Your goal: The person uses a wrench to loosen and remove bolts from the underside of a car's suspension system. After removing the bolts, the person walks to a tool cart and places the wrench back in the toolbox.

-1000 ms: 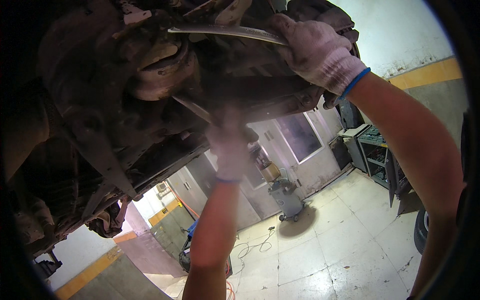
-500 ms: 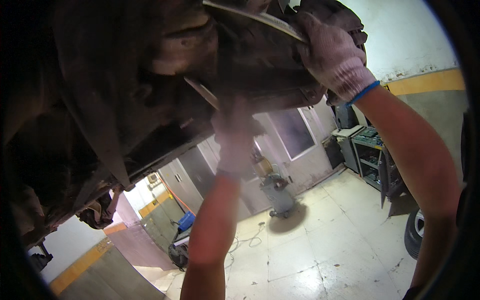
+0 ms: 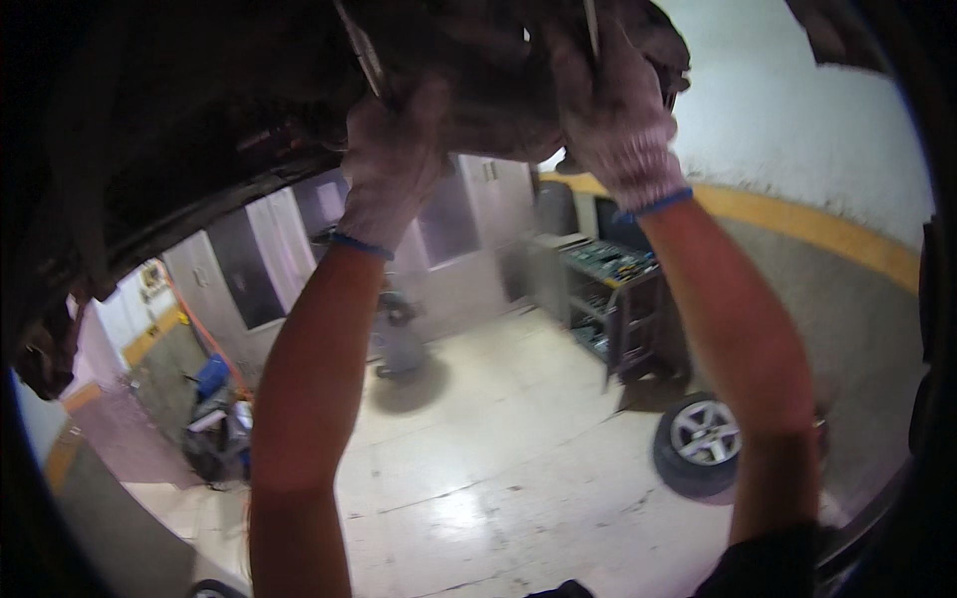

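Observation:
Overhead is the dark underside of a vehicle (image 3: pixel 229 75). Both my hands are raised to it in pale knit work gloves with blue cuffs. The fingers of my left hand (image 3: pixel 394 149) are wrapped round a slim metal tool (image 3: pixel 360 48), whose shank slants up and left into the shadow. To its right, my right hand (image 3: pixel 620 130) grips another long metal tool (image 3: pixel 592 25), its bar pointing nearly straight up. Both bars resemble wrench shanks, but their working ends are out of sight, and I cannot tell what they touch.
A tool cart (image 3: pixel 610 261) with loaded shelves stands by the wall. Right of it a wheel (image 3: pixel 703 439) lies on the tiled floor (image 3: pixel 478 478). Grey wheeled equipment (image 3: pixel 399 344) stands behind my left forearm, and cabinets (image 3: pixel 234 269) line the back. Blue-and-black gear (image 3: pixel 214 419) sits at left.
My view has swung right. The right-hand tool has turned from slanting left to nearly upright. My left hand now appears higher and farther left, still gripping its tool, which stands steeper.

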Demonstrator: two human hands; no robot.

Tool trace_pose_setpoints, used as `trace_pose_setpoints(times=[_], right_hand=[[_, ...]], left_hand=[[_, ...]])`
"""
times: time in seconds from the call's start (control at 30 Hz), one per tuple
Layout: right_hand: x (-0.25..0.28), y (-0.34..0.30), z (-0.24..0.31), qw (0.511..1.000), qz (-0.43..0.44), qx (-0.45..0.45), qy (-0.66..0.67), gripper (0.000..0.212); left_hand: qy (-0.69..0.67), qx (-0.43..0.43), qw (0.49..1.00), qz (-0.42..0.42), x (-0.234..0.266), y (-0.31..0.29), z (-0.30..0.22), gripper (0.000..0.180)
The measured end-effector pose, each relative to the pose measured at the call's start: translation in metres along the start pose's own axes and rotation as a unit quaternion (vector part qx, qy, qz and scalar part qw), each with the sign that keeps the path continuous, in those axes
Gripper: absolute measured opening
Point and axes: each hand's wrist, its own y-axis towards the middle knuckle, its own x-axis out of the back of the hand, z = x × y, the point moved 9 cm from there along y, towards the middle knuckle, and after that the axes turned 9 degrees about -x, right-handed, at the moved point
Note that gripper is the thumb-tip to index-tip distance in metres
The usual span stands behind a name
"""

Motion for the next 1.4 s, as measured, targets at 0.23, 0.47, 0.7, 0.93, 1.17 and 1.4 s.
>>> trace_pose_setpoints(times=[0.23, 0.47, 0.7, 0.93, 1.17, 1.4], right_hand=[[0.021, -0.01, -0.001, 0.915, 0.241, -0.321, 0.048, 0.029], [0.017, 0.008, -0.014, 0.935, 0.262, -0.22, -0.096, 0.024], [0.003, 0.02, -0.036, 0.938, 0.224, -0.245, -0.102, 0.031], [0.0, 0.041, -0.036, 0.969, 0.158, -0.123, -0.148, 0.033], [-0.013, 0.072, -0.077, 0.981, 0.138, -0.103, -0.095, 0.034], [-0.005, 0.048, -0.085, 0.98, 0.113, -0.125, -0.105, 0.04]], left_hand=[[0.086, -0.057, 0.995, -0.012, 0.007, 0.01, -0.004, 0.033], [0.154, -0.023, 0.987, -0.05, -0.01, 0.004, -0.018, 0.05], [0.117, -0.002, 0.992, 0.049, -0.008, 0.004, -0.023, 0.052], [0.13, 0.003, 0.99, 0.045, 0.007, -0.007, -0.025, 0.059], [0.159, -0.17, 0.972, 0.028, 0.008, -0.02, -0.042, 0.049], [0.259, -0.297, 0.915, -0.084, 0.009, -0.03, -0.056, 0.045]])
